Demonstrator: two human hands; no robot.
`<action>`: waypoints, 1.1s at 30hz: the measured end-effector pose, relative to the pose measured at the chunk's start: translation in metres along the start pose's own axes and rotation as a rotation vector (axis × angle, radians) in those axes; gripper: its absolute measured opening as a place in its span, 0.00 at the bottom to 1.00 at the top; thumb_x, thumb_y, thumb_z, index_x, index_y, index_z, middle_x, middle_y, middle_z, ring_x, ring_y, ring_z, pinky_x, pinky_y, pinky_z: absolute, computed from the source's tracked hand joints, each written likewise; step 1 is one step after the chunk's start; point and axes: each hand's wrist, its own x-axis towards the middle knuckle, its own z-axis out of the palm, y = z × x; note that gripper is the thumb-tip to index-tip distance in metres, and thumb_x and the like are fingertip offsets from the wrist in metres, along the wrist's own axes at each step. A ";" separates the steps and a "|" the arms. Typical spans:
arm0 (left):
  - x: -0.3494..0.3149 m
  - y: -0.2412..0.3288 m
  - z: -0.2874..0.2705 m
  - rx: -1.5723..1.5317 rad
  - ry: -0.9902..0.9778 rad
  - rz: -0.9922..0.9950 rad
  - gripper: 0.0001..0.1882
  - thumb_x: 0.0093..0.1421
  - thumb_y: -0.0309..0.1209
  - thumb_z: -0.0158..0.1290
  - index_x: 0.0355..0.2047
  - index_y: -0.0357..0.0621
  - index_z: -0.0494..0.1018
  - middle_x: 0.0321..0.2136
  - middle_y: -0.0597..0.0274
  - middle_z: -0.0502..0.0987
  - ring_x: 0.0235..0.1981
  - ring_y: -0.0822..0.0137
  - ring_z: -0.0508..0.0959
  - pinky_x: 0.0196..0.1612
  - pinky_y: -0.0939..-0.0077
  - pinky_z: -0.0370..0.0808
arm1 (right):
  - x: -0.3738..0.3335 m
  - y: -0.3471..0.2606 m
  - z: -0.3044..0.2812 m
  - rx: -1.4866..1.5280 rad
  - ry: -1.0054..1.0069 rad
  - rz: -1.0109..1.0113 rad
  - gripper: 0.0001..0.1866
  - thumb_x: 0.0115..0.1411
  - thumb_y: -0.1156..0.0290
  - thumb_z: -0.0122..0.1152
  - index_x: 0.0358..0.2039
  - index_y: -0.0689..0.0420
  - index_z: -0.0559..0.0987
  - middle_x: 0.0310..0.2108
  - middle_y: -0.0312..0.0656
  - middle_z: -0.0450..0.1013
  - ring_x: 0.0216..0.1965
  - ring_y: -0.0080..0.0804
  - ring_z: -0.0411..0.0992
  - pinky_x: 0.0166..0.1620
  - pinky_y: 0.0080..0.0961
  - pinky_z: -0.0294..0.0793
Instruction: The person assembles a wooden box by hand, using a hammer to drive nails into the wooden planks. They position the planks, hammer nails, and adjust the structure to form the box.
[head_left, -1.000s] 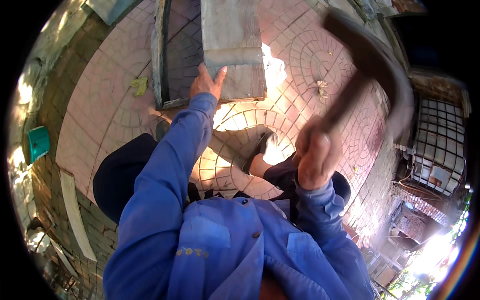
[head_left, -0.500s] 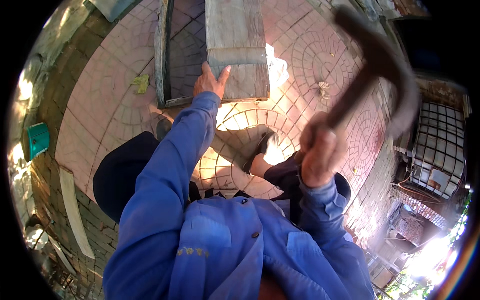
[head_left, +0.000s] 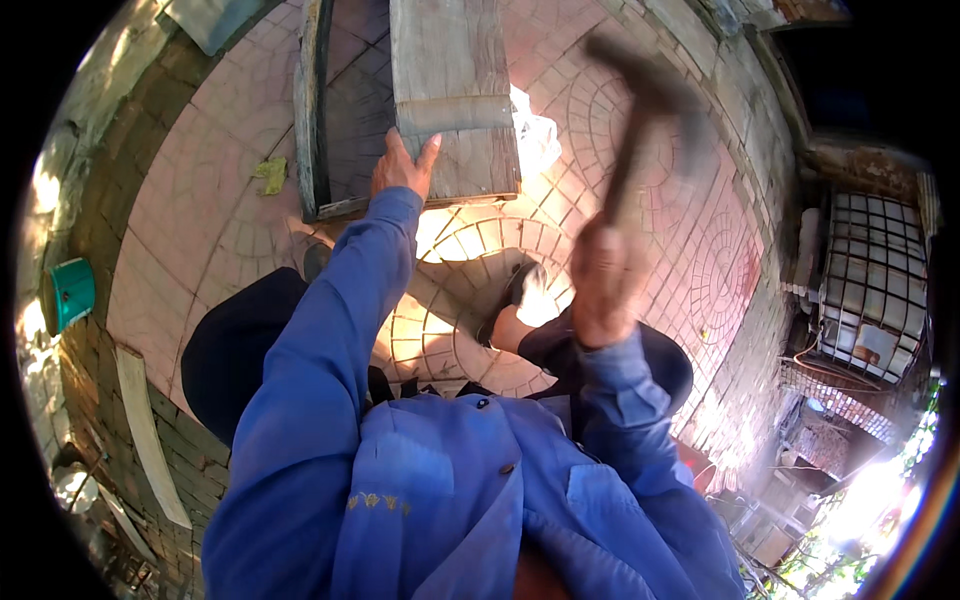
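A weathered grey wooden board [head_left: 452, 65] lies along the right part of a low wooden frame [head_left: 312, 115] on the paving. At its near left corner, my left hand [head_left: 405, 165] grips the board's inner edge, thumb on the top face and fingertips partly hidden. My right hand [head_left: 603, 285] is closed around the handle of a hammer [head_left: 628, 150], raised to the right of the board and apart from it. The hammer's head, blurred by motion, points away from me. Any nail in the wood is too small to make out.
Crumpled white plastic [head_left: 537, 135] lies against the board's right side. A yellow-green leaf [head_left: 271, 175] rests on the paving [head_left: 200, 230]. Farther left are a green container [head_left: 72, 293] and a loose wooden strip [head_left: 150, 430]. A caged white tank [head_left: 872, 280] stands at the right.
My right hand and the hammer have moved left, with the hammer turned more upright. My left hand keeps its hold on the board. The whole view has shifted slightly.
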 end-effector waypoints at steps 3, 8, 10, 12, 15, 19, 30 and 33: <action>0.001 -0.001 -0.010 -0.004 -0.009 -0.027 0.49 0.59 0.65 0.46 0.61 0.30 0.57 0.46 0.32 0.75 0.48 0.38 0.75 0.50 0.54 0.73 | 0.008 -0.023 -0.021 0.098 -0.139 -0.258 0.25 0.68 0.45 0.42 0.32 0.57 0.68 0.17 0.37 0.63 0.15 0.22 0.60 0.17 0.20 0.55; -0.003 0.020 0.001 -0.012 -0.017 -0.021 0.49 0.58 0.65 0.47 0.62 0.32 0.57 0.46 0.32 0.75 0.48 0.38 0.75 0.51 0.52 0.72 | -0.060 0.152 0.003 -0.480 -0.307 0.131 0.16 0.68 0.61 0.51 0.32 0.63 0.71 0.21 0.57 0.66 0.22 0.55 0.64 0.28 0.43 0.65; 0.005 0.007 -0.001 0.050 0.009 -0.003 0.49 0.58 0.66 0.47 0.62 0.33 0.56 0.46 0.31 0.74 0.48 0.38 0.75 0.51 0.53 0.72 | -0.036 0.117 0.007 -0.464 -0.321 0.183 0.14 0.67 0.62 0.52 0.33 0.63 0.71 0.23 0.61 0.69 0.26 0.60 0.68 0.30 0.47 0.67; -0.002 0.000 0.005 0.041 -0.010 0.002 0.50 0.57 0.66 0.47 0.62 0.33 0.56 0.46 0.31 0.75 0.48 0.38 0.76 0.51 0.53 0.72 | -0.020 0.064 0.003 -0.496 -0.256 0.166 0.14 0.67 0.64 0.53 0.31 0.62 0.70 0.21 0.61 0.71 0.25 0.63 0.69 0.28 0.48 0.66; 0.002 -0.002 0.003 0.004 0.019 -0.012 0.50 0.57 0.67 0.46 0.62 0.34 0.57 0.45 0.32 0.75 0.47 0.38 0.76 0.50 0.53 0.72 | -0.001 0.011 -0.008 -0.213 -0.111 0.017 0.16 0.69 0.61 0.51 0.33 0.63 0.71 0.17 0.41 0.67 0.18 0.30 0.65 0.23 0.29 0.62; 0.001 0.006 -0.006 -0.021 -0.004 -0.009 0.48 0.57 0.67 0.46 0.61 0.35 0.58 0.43 0.33 0.76 0.46 0.39 0.76 0.49 0.52 0.73 | -0.003 -0.002 -0.016 0.086 -0.105 -0.132 0.20 0.69 0.57 0.48 0.31 0.64 0.71 0.20 0.33 0.64 0.21 0.21 0.61 0.24 0.22 0.60; 0.007 -0.001 0.003 0.002 0.041 0.007 0.49 0.56 0.67 0.47 0.62 0.36 0.58 0.46 0.33 0.75 0.48 0.39 0.75 0.52 0.54 0.71 | -0.026 0.075 0.000 -0.472 -0.248 0.132 0.15 0.68 0.61 0.51 0.31 0.61 0.69 0.22 0.57 0.70 0.26 0.59 0.71 0.30 0.47 0.68; 0.004 0.002 -0.002 -0.010 0.022 0.020 0.50 0.57 0.68 0.45 0.63 0.33 0.56 0.44 0.32 0.75 0.46 0.38 0.76 0.50 0.52 0.72 | -0.017 0.031 -0.003 -0.182 -0.204 0.035 0.14 0.68 0.63 0.49 0.38 0.63 0.72 0.24 0.52 0.71 0.24 0.51 0.70 0.30 0.38 0.67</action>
